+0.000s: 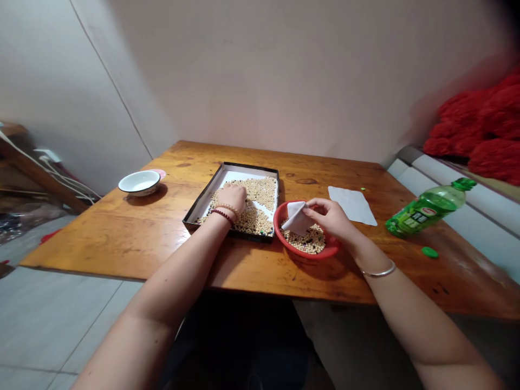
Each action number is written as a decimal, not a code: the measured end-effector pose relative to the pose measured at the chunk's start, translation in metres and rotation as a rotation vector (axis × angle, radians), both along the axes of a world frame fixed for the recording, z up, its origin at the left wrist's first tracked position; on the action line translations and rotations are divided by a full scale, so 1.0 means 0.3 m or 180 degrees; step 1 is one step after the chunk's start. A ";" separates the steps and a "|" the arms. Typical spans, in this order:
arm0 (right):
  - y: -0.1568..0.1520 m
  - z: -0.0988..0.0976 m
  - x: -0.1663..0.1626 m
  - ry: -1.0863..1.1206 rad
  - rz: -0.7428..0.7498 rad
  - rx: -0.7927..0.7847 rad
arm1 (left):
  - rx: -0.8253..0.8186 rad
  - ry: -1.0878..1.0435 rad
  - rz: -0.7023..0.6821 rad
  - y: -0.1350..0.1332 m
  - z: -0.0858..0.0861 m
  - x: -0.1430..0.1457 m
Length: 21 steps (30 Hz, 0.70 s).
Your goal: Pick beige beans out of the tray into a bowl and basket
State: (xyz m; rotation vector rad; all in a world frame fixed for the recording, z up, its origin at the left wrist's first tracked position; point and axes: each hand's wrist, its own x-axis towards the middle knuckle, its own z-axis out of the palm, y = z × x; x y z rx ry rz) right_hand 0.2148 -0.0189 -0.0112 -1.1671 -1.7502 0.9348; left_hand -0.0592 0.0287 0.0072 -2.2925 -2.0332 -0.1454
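A black-rimmed tray with a white floor holds a layer of pale beans with a few dark ones. My left hand rests palm down on the beans in the tray, its fingers curled into them. Right of the tray sits a red bowl partly filled with the same beans. My right hand hovers over the bowl and pinches a folded white paper that tilts down toward the beans.
The wooden table also carries a white enamel bowl at the far left, a flat white sheet, a green bottle lying on its side and its green cap. Red yarn is piled at the right.
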 end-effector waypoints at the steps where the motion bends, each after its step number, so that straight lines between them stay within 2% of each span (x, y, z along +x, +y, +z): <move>1: 0.002 -0.003 0.001 -0.0009 -0.0008 -0.0007 | -0.0010 0.0002 0.0055 0.000 0.000 -0.001; 8: -0.003 0.005 -0.004 0.0153 -0.0086 -0.0100 | -0.0056 0.0042 0.0060 0.005 -0.002 0.001; 13: 0.006 -0.005 0.006 -0.0067 -0.0242 -0.0004 | -0.0026 0.0052 0.0054 0.012 -0.017 0.002; 21: 0.008 -0.010 0.008 -0.0094 0.0038 0.0008 | -0.0004 0.0061 -0.0016 0.008 -0.026 0.000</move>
